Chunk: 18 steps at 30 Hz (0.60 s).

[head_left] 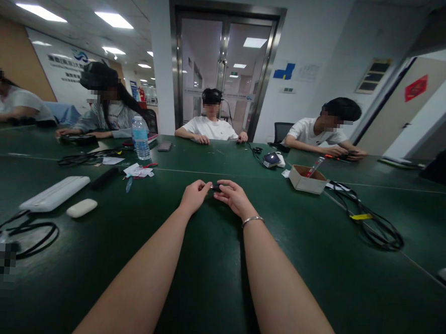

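Observation:
Both my hands meet above the green table (210, 257), straight ahead of me. Between them is a small black object (216, 188) with a short shiny tip at its left end; its exact kind is too small to make out. My right hand (235, 198) grips the black part between thumb and fingers. A silver bracelet (253, 220) circles that wrist. The thumb and forefinger of my left hand (194, 196) are pinched together at the shiny tip, and these fingers partly hide it.
On the left lie a white power strip (57, 192), a white oval case (82, 208) and black cables. A water bottle (140, 138) stands farther back. To the right are an open box (307, 182) and a coiled cable (374, 229). Several people sit around the table.

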Tool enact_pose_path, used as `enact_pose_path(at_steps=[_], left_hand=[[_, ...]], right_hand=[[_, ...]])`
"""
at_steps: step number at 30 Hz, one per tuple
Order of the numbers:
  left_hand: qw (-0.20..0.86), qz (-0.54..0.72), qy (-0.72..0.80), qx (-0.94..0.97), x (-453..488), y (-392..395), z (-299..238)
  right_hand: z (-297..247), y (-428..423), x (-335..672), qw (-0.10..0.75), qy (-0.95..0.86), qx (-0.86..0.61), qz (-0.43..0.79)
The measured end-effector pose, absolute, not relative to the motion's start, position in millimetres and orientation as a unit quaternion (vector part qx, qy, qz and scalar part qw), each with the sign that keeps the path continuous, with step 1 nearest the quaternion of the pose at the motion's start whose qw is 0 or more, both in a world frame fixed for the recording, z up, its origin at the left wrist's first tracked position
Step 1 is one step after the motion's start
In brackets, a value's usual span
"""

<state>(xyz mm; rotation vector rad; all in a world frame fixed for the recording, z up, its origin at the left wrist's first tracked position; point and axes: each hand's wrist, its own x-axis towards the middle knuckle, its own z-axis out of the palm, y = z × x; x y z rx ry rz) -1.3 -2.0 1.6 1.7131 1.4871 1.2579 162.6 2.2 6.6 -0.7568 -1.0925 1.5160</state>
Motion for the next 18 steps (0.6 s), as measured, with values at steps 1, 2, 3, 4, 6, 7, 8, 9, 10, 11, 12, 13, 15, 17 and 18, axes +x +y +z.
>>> enact_pose_path(at_steps=[1, 2, 3, 4, 6, 7, 8, 9, 10, 11, 12, 13, 15, 17, 18], left_hand=[[0.251, 0.456, 0.567, 0.639, -1.9, -3.5, 3.4], [0.237, 0.447, 0.578, 0.641, -2.4, -5.1, 5.3], [0.228, 0.440, 0.586, 0.641, -2.9, -6.6, 7.1], [0.224, 0.435, 0.593, 0.640, -3.2, -8.0, 8.7], [0.219, 0.429, 0.604, 0.635, -3.3, -10.1, 11.5], [0.217, 0.426, 0.609, 0.633, -3.3, -10.9, 12.5], [0.215, 0.424, 0.612, 0.632, -3.1, -11.4, 13.4], [0.213, 0.422, 0.615, 0.631, -3.0, -11.8, 14.0], [0.211, 0.419, 0.617, 0.632, -3.0, -12.0, 14.6], [0.209, 0.417, 0.619, 0.632, -3.1, -12.2, 15.0], [0.207, 0.416, 0.621, 0.631, -3.3, -12.4, 15.3], [0.207, 0.415, 0.623, 0.630, -3.5, -12.6, 15.6], [0.208, 0.416, 0.625, 0.627, -4.1, -13.0, 16.1], [0.206, 0.415, 0.626, 0.628, -4.4, -13.4, 16.5], [0.205, 0.412, 0.627, 0.629, -4.5, -13.6, 16.7]], right_hand=[[6.7, 2.5, 162.7, 0.530, -0.459, -0.315, 0.639], [6.9, 2.7, 162.6, 0.527, -0.458, -0.314, 0.643], [7.2, 2.8, 162.4, 0.525, -0.455, -0.315, 0.647], [7.6, 2.6, 162.2, 0.524, -0.451, -0.316, 0.650], [8.9, 1.6, 162.0, 0.519, -0.446, -0.318, 0.656], [9.7, 0.7, 162.1, 0.515, -0.446, -0.318, 0.659], [10.7, -0.2, 162.3, 0.512, -0.448, -0.317, 0.661], [11.6, -1.2, 162.5, 0.510, -0.449, -0.315, 0.663], [12.6, -2.1, 162.8, 0.508, -0.450, -0.312, 0.665], [13.4, -2.8, 163.0, 0.507, -0.449, -0.311, 0.667], [14.0, -3.3, 163.3, 0.505, -0.448, -0.310, 0.670], [14.4, -3.7, 163.6, 0.502, -0.448, -0.310, 0.672], [14.6, -3.8, 164.0, 0.497, -0.451, -0.309, 0.674], [14.2, -3.4, 164.2, 0.493, -0.458, -0.307, 0.673], [13.8, -3.2, 164.2, 0.491, -0.461, -0.306, 0.673]])
